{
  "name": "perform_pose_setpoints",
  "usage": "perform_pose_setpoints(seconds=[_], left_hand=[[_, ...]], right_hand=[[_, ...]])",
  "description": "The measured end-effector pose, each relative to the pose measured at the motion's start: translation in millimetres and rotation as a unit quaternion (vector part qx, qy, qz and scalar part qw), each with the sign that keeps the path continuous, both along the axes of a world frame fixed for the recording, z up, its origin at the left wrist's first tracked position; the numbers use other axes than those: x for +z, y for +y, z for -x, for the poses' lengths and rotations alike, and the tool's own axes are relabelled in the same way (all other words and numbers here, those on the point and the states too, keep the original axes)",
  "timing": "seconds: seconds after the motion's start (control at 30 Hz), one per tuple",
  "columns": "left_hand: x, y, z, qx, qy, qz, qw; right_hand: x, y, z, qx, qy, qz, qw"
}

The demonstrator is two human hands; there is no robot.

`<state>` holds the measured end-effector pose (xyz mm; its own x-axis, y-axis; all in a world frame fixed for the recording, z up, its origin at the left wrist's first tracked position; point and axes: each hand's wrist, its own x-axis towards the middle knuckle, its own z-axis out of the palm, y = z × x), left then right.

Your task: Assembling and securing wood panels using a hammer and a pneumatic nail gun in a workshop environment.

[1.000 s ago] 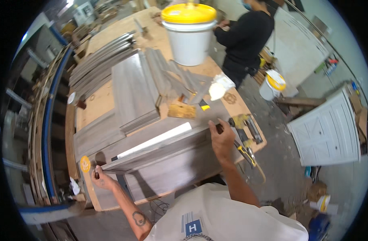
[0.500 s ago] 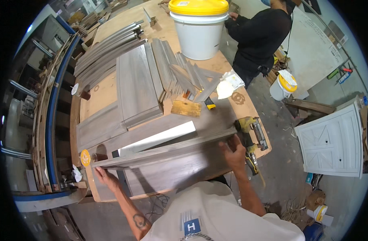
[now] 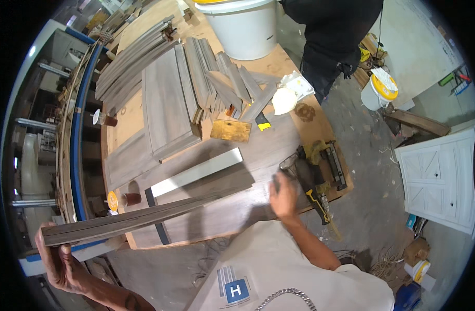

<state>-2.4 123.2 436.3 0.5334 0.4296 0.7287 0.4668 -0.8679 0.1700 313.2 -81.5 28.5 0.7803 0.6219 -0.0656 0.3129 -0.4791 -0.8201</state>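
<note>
My left hand [image 3: 61,262] grips the left end of a long grey wood strip [image 3: 144,220], fingers wrapped round it, out past the table's left edge. The strip slants across the table, over a try square with a pale metal blade [image 3: 196,175] and a black stock [image 3: 163,233]. Beneath lies a wide grey wood panel [image 3: 237,205]. My right hand [image 3: 284,197] is off the strip, just beyond its right end and beside a nail gun [image 3: 318,160]. Blur hides whether its fingertips touch the dark tool parts there. A yellow-and-black-handled tool [image 3: 316,202] lies close by.
Stacked grey panels [image 3: 167,103] and loose strips [image 3: 237,85] cover the table's far side. A wood block [image 3: 230,130], a cup [image 3: 131,199] and a large white bucket [image 3: 242,31] stand around. A person in black [image 3: 331,36] is beyond the far right edge.
The strip has shifted left, its left end now beyond the table edge in my left hand. My right hand has come away from the strip's right end. The view has tilted slightly.
</note>
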Motion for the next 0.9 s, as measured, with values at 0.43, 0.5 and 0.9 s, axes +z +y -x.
perform_pose_setpoints(seconds=[0.43, 0.5, 0.9], left_hand=[[5, -48, -104, -0.073, 0.057, 0.011, 0.996], [9, -52, -93, -0.072, 0.051, 0.014, 0.996], [5, -44, -93, -0.1, 0.07, -0.025, 0.992]], right_hand=[[18, -22, -71, 0.038, -0.208, 0.038, 0.977], [102, -2, -75, 0.042, 0.003, -0.054, 0.998], [484, 32, -55, 0.408, -0.444, -0.197, 0.773]])
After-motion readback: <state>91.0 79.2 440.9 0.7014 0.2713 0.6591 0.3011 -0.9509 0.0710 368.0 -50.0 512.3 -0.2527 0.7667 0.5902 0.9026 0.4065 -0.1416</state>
